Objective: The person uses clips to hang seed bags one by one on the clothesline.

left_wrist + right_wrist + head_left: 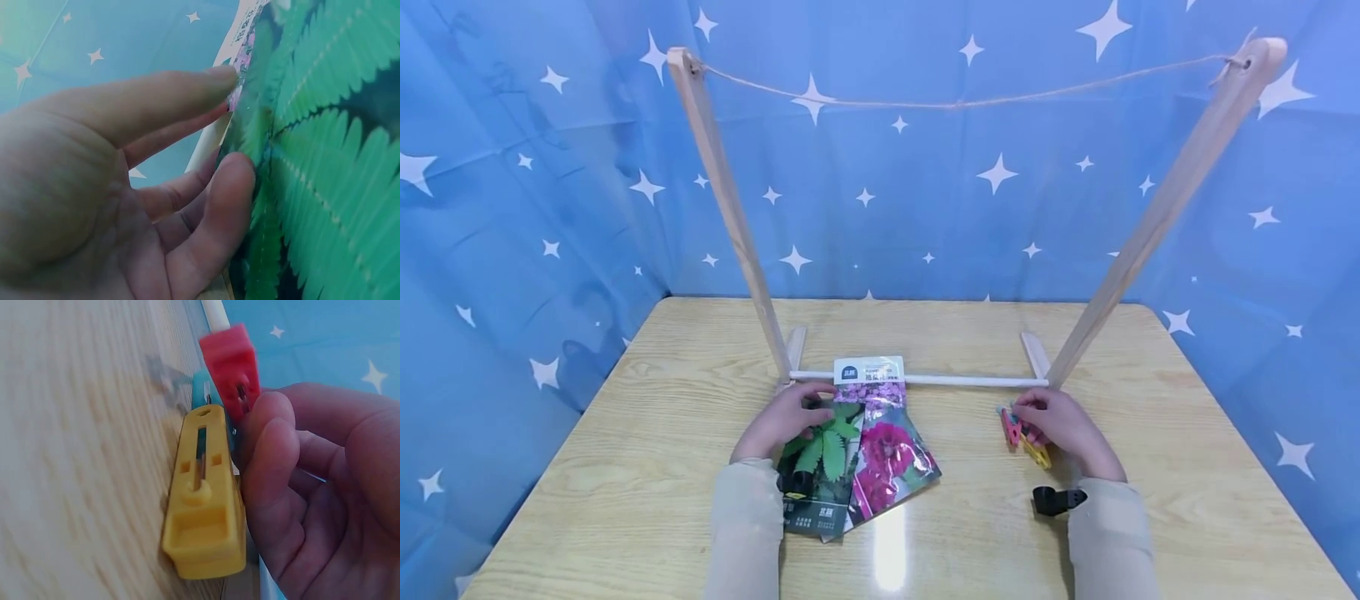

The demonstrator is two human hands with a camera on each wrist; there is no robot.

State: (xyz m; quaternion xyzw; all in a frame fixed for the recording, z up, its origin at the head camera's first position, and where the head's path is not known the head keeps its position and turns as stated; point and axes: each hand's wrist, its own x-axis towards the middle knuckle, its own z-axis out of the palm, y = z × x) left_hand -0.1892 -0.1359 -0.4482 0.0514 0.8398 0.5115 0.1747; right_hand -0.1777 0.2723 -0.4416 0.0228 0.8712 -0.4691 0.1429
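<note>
At the lower left of the head view, my left hand (pixel 786 421) rests at the left edge of a seed packet with green leaves (pixel 822 467). In the left wrist view, the thumb and fingers (pixel 228 194) touch that packet's edge. A second packet with pink flowers (pixel 887 458) lies partly under it. My right hand (pixel 1060 421) pinches a red clothespin (pixel 230 365) between thumb and finger, tilted above the table. Beside it lies a yellow clothespin (pixel 203 494). A teal clothespin (pixel 202 387) shows behind these, mostly hidden.
Behind both hands stands a wooden frame: a left post (pixel 730 200), a right post (pixel 1165 200) and a low crossbar (pixel 970 381). A thin string (pixel 925 105) sags between the post tops. The wooden table (pixel 625 467) meets a blue star-patterned curtain (pixel 925 208).
</note>
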